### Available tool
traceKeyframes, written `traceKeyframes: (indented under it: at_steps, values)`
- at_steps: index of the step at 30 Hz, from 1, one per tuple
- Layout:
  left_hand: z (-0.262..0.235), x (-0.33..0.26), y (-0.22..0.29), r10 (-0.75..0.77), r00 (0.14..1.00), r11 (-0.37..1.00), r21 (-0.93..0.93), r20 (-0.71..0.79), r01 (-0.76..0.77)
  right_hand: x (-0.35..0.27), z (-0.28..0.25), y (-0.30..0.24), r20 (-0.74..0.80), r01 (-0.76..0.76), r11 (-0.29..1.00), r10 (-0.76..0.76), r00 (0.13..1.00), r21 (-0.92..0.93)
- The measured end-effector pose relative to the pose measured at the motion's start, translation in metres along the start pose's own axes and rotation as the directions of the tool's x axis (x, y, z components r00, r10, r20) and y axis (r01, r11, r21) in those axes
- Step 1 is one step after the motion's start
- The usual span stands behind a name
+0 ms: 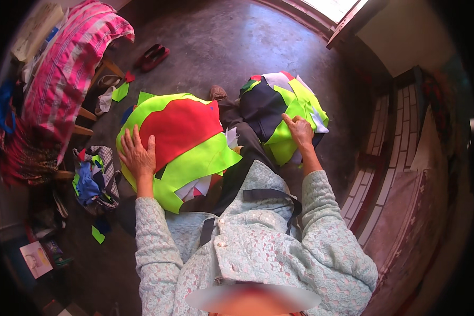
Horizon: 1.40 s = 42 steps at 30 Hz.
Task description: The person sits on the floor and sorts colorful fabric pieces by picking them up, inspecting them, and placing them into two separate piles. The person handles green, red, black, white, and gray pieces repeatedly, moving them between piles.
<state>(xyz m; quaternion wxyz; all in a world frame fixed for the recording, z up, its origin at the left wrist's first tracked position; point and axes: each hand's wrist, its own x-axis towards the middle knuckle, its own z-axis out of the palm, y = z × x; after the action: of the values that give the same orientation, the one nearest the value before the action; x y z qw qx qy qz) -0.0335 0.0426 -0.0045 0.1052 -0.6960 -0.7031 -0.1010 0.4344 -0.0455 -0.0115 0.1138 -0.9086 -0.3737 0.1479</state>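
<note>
My left hand (138, 155) lies flat with fingers spread on a large bundle of fabric pieces. A red fabric piece (181, 125) and a bright yellow-green fabric piece (195, 162) cover most of its top; white scraps (196, 188) show at the near edge. My right hand (300, 131) touches a second fabric bundle, one digit stretched out and the others curled out of sight. On that bundle are a dark navy fabric piece (262, 105), yellow-green fabric (300, 100) and pale grey fabric (278, 80). What the curled fingers hold, if anything, is hidden.
At left, a pink checked cloth (71, 79) drapes over wooden furniture. Below it stands a checked bag (108, 176) with blue and green scraps. Dark red shoes (154, 58) lie on the floor (205, 37). White-tiled shelving (376, 152) lines the right side.
</note>
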Motion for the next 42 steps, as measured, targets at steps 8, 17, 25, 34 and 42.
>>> traceKeyframes:
  at_steps: [8,17,25,34,42]
  values:
    - [-0.003,0.0,0.002,-0.008,1.0,1.0,0.006,0.013,0.008,0.018,0.018,-0.007,-0.044,0.054,0.996,-0.057,0.997,-0.07]
    - [0.0,-0.002,0.001,0.021,0.998,0.999,0.041,-0.064,-0.018,-0.018,0.0,0.037,-0.102,0.072,0.563,0.021,0.995,0.823]
    - [0.004,0.0,0.0,0.025,0.998,0.998,0.053,-0.058,-0.022,-0.104,0.016,0.1,0.309,-0.341,0.098,0.246,0.919,0.935]
    - [0.005,-0.004,-0.005,-0.012,0.999,1.0,0.019,-0.045,0.013,-0.092,-0.027,0.099,0.037,-0.04,-0.073,-0.031,0.999,0.997]
    - [-0.002,-0.001,0.007,-0.01,0.996,0.995,-0.098,-0.093,0.001,-0.079,-0.064,-0.015,-0.198,0.182,-0.087,-0.253,0.947,0.98]
